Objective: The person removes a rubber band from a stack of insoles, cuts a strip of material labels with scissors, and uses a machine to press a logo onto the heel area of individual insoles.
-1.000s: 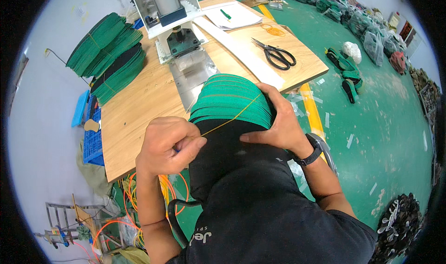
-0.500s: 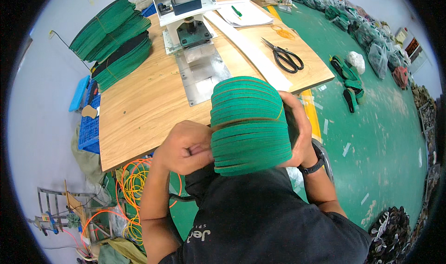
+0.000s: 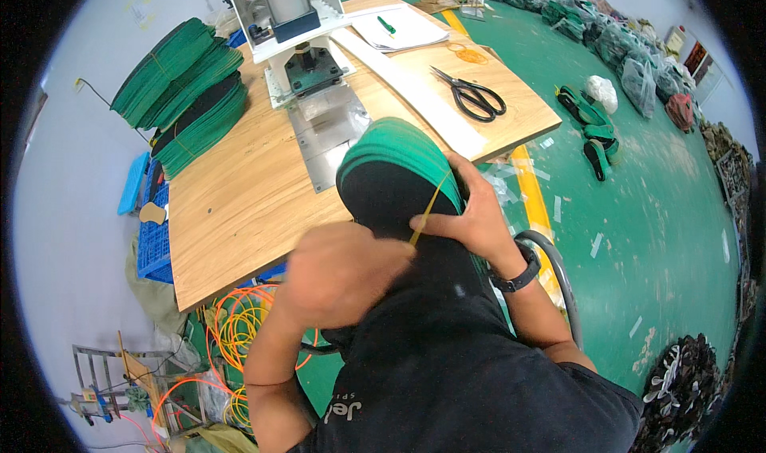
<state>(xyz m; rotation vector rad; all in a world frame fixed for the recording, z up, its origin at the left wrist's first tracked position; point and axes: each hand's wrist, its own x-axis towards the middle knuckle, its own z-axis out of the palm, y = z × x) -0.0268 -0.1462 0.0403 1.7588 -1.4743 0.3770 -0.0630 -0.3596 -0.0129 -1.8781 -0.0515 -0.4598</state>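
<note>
Stack of green-edged black insoles (image 3: 384, 191) clamped in the person's right hand (image 3: 472, 218), black face now showing where green edges faced up half a second ago, blurred left hand (image 3: 345, 276) nearer, pinching a yellow band (image 3: 432, 206) stretched past the right thumb.

The insoles (image 3: 383, 194) look like matt black cloth on top, rougher and felt-like along their green edges; the band (image 3: 431, 204) across them seems smooth, thin rubber. From here the tabletop (image 3: 231, 218) is smooth, grained wood, the plate (image 3: 313, 151) on it shiny metal — and the bags (image 3: 638, 84) beyond, crinkled, glossy plastic. The shirt (image 3: 479, 373) is dull cloth.
</note>
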